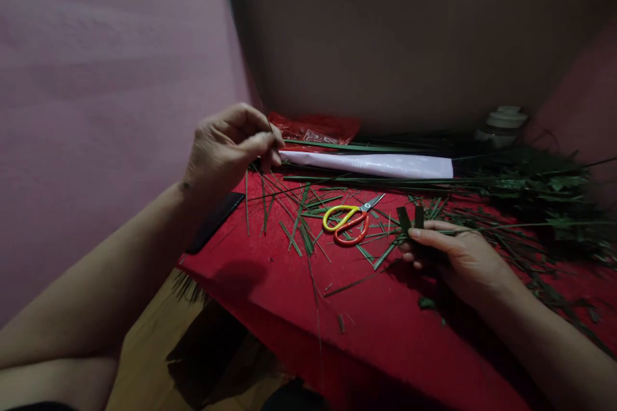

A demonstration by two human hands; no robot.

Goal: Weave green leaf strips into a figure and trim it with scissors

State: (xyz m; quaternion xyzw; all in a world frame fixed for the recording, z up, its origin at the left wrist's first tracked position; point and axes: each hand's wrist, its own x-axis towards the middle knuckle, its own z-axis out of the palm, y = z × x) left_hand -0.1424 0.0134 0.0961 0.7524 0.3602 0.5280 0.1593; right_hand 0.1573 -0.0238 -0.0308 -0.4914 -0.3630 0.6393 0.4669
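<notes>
- Left hand [229,144]: fingers closed in a pinch, raised over the red-topped bench [385,318]; a thin dark strand [270,124] seems caught at the tips (too fine to trace further). Pinch suits something that slim.
- Right hand [463,253]: fingers gripping flat dark green leaf strips [403,219], two broad ends upright past the thumb, probably so they stay lined up and visible.
- Long thin green stem [530,225] runs from beside the right fingers out to the right.
- Steel scissors with one yellow and one red loop [365,207] lie between both hands, nearer the right fingers, blades pointing away; likely parked within easy reach.
- Narrow green leaf scraps [306,237] scattered below and between the fingers.
- Long white plastic sleeve [380,163] just beyond the left fingertips, apparently laid back to leave working room.
</notes>
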